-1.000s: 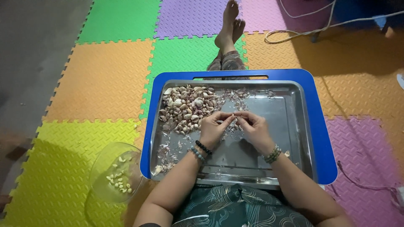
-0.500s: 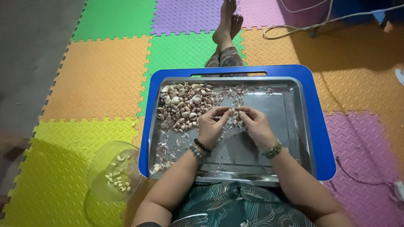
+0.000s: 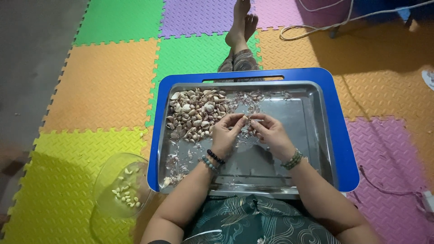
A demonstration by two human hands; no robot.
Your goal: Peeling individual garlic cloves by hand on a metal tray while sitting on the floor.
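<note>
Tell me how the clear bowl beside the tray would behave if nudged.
The clear bowl looks thin and nearly empty, holding only a few peeled cloves, so it is probably light and would slide easily. It appears tilted on the foam mat, so it may rock or tip.

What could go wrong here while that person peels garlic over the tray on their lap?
The clear bowl of peeled cloves sits on the floor mat by the left elbow, so a swing of that arm might tip it. The metal tray rests on a blue lap table over the legs; shifting them could slide the garlic pile. Loose skins may scatter.
</note>
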